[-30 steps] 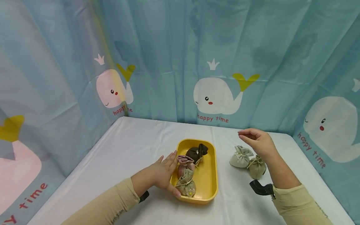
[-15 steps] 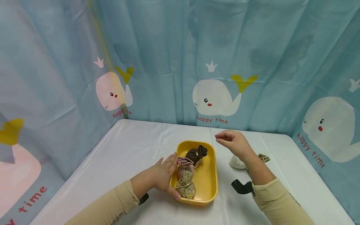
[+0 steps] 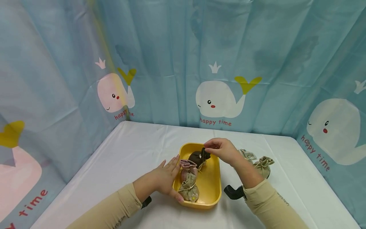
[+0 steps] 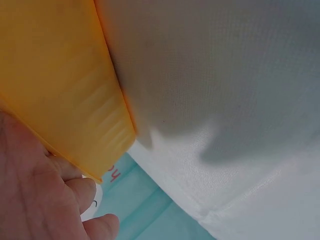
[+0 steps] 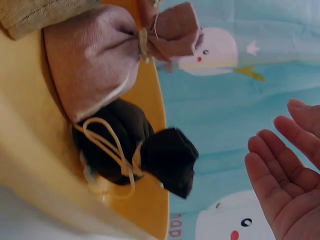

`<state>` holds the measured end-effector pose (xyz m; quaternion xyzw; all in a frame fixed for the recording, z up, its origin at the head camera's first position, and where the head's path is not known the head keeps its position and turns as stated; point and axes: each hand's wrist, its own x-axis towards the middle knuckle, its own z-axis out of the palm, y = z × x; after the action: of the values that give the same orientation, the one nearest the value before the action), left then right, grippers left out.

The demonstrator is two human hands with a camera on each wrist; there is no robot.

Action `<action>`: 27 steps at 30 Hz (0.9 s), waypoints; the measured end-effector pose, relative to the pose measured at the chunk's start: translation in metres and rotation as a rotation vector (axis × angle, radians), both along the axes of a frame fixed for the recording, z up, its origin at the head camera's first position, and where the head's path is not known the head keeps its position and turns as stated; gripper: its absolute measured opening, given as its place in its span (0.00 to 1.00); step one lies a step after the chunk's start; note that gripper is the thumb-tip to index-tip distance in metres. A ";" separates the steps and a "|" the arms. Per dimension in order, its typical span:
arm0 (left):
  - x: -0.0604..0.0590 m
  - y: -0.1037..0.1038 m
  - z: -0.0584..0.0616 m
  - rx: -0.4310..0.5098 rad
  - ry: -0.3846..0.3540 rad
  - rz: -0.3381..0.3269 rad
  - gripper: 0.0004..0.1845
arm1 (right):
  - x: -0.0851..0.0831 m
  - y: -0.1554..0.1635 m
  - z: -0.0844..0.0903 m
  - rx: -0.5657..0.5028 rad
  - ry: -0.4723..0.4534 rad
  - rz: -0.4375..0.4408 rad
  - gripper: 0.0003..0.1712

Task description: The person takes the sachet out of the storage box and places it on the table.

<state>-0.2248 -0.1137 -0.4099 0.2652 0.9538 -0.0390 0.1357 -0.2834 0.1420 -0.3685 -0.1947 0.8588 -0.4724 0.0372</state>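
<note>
A yellow tray (image 3: 210,187) holds three small drawstring pouches in a row along its left side. Farthest back lies a black pouch (image 3: 195,158), then a pink pouch (image 3: 188,174), then a beige pouch (image 3: 189,192) with a flower on it. My left hand (image 3: 165,178) rests against the tray's left rim, fingers spread. Over the tray's right rim, my right hand (image 3: 225,152) is at the black pouch's gathered neck. The right wrist view shows that hand (image 5: 290,180) with fingers extended, a gap between it and the black pouch (image 5: 167,159).
Right of the tray, partly behind my right forearm, a whitish pouch (image 3: 248,155) and an olive pouch (image 3: 263,167) stand on the white tablecloth (image 3: 143,146). A blue curtain (image 3: 160,63) printed with whales encloses the table's back and sides.
My right hand has moved left from above the two pouches on the table to the black pouch in the tray. My left hand stays at the rim.
</note>
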 end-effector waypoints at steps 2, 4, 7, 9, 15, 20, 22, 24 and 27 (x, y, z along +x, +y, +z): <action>0.000 0.000 0.000 0.000 -0.002 0.001 0.72 | -0.001 -0.005 -0.001 -0.005 0.002 0.018 0.10; -0.001 0.000 0.000 -0.001 -0.005 0.002 0.72 | -0.002 -0.010 -0.001 -0.007 0.007 0.034 0.09; -0.002 0.000 -0.002 -0.002 -0.002 0.002 0.73 | -0.002 -0.016 -0.001 -0.008 0.000 0.048 0.08; -0.003 0.000 -0.003 0.000 -0.002 0.003 0.73 | -0.002 -0.019 -0.001 -0.002 -0.005 0.062 0.09; -0.002 0.000 -0.002 0.000 0.007 0.001 0.73 | -0.003 -0.026 -0.003 0.012 -0.041 0.092 0.09; 0.000 0.000 0.000 -0.002 0.012 -0.001 0.73 | -0.003 -0.029 -0.002 0.011 -0.068 0.131 0.11; -0.001 0.000 0.000 -0.001 0.013 0.000 0.73 | -0.003 -0.031 -0.004 0.008 -0.080 0.150 0.13; -0.001 0.000 0.000 0.001 0.008 0.002 0.73 | -0.003 -0.032 -0.006 0.009 -0.102 0.165 0.13; -0.001 0.000 -0.001 0.002 0.009 0.002 0.73 | -0.007 -0.033 -0.012 0.015 -0.123 0.186 0.14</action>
<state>-0.2256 -0.1137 -0.4109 0.2643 0.9547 -0.0391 0.1312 -0.2901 0.1093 -0.3806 -0.2440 0.8365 -0.4717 0.1351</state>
